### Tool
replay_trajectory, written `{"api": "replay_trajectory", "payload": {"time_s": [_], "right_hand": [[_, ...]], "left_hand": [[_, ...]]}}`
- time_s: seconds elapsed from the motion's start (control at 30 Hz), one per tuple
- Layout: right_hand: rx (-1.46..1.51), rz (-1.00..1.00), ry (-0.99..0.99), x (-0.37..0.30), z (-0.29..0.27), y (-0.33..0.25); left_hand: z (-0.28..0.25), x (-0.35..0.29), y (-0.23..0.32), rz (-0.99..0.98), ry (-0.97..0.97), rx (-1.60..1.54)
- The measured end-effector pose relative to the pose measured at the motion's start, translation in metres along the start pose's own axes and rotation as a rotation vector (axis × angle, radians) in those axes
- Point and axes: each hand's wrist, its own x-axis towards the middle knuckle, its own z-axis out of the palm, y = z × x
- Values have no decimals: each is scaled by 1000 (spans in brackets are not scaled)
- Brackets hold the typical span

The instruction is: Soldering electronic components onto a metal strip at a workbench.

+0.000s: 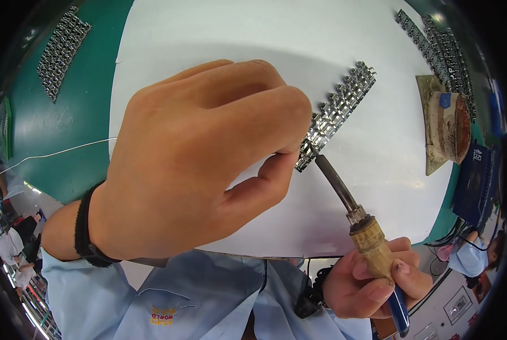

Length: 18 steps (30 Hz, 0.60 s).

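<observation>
In the middle of a white board (208, 28) lies a slanted strip of small shiny metal parts (344, 99), its near end partly hidden by my left hand (202, 153). That hand is closed in a pinch over the strip. A thin solder wire (66, 146) runs into it from the left; its end at the fingertips is too small to make out. My right hand (378, 280) grips a soldering iron (369, 238) by its tan and blue handle. The iron's tip touches or nearly touches the strip's near end, close to my left fingertips.
More strips of metal parts lie on the green table mat (95, 62): a block (63, 51) at far left, several strips (440, 54) at far right. A round, worn holder (448, 124) stands at right on a plate, beside a dark blue box (474, 184). Other people are in the background.
</observation>
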Motion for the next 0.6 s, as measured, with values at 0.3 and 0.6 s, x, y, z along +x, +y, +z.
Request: {"api": "replay_trajectory", "payload": {"time_s": [0.3, 0.6], "right_hand": [[-19, 4, -81, 2, -2, -1], [-40, -27, 74, 0, 11, 0]], "left_hand": [[2, 0, -2, -13, -4, -9], [4, 2, -3, -8, 1, 10]]}}
